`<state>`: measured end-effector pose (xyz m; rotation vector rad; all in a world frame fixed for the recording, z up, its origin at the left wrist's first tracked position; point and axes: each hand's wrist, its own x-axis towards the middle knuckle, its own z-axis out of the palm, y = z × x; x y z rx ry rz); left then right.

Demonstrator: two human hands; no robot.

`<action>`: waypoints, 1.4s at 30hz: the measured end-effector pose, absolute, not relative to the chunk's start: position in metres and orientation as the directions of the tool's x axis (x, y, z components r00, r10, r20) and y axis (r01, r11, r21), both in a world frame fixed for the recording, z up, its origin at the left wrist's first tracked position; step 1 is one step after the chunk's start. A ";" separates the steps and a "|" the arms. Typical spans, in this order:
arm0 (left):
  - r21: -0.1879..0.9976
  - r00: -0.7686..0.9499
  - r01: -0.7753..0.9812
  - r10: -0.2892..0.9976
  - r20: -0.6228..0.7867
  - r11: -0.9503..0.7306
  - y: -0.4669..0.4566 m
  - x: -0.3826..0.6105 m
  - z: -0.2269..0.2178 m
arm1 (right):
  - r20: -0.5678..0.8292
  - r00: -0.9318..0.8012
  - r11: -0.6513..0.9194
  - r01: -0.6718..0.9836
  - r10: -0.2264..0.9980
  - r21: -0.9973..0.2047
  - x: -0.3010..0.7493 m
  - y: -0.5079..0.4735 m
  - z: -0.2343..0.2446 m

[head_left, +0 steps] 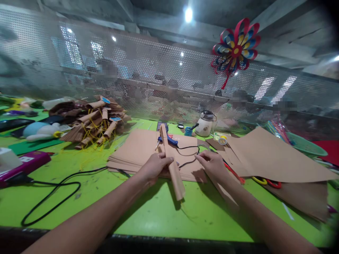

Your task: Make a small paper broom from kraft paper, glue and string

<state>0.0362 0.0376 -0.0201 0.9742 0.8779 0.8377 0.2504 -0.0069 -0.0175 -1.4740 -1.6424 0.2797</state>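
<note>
My left hand (158,165) is closed around a folded brown paper roll (175,178), which it holds tilted above the table. A thin yellow string (186,210) trails from the roll's near end. To the right, apart from the roll, my right hand (210,163) has its fingers pinched together; whatever is between them is too small to make out. Behind the roll lies a blue glue gun (172,141), partly hidden, with its black cord (189,147) running right. Both hands are over a stack of brown paper sheets (135,148).
Finished-looking brown paper bundles with yellow strings (99,121) are heaped at left. A purple power strip (31,164) and looping cord lie nearby. At right are large brown sheets (275,155), scissors with red handles (234,173), and a tape roll (222,140). A jar (204,124) stands behind.
</note>
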 end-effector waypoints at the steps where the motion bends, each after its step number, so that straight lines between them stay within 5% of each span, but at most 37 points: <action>1: 0.928 0.394 -0.183 0.889 -0.234 0.325 0.038 0.036 -0.020 | 0.421 0.098 0.248 0.681 0.902 -0.689 0.252 -0.005 -0.018; 8: 0.937 0.353 -0.155 0.903 -0.243 0.313 0.036 0.038 -0.018 | 0.102 -0.124 0.155 0.586 0.987 -0.795 0.207 -0.027 -0.026; 13: 0.946 0.316 -0.161 0.922 -0.222 0.283 0.034 0.039 -0.017 | -0.056 -0.118 0.019 0.554 0.991 -0.832 0.182 -0.028 -0.030; 24: 0.953 0.271 -0.165 0.941 -0.205 0.255 0.032 0.042 -0.024 | 0.039 -0.122 0.099 0.542 0.992 -0.834 0.167 -0.031 -0.039; 42: 0.912 0.602 -0.290 0.796 -0.062 0.290 0.037 0.027 -0.020 | 0.060 -0.200 0.127 0.341 0.978 -0.931 0.187 -0.038 -0.021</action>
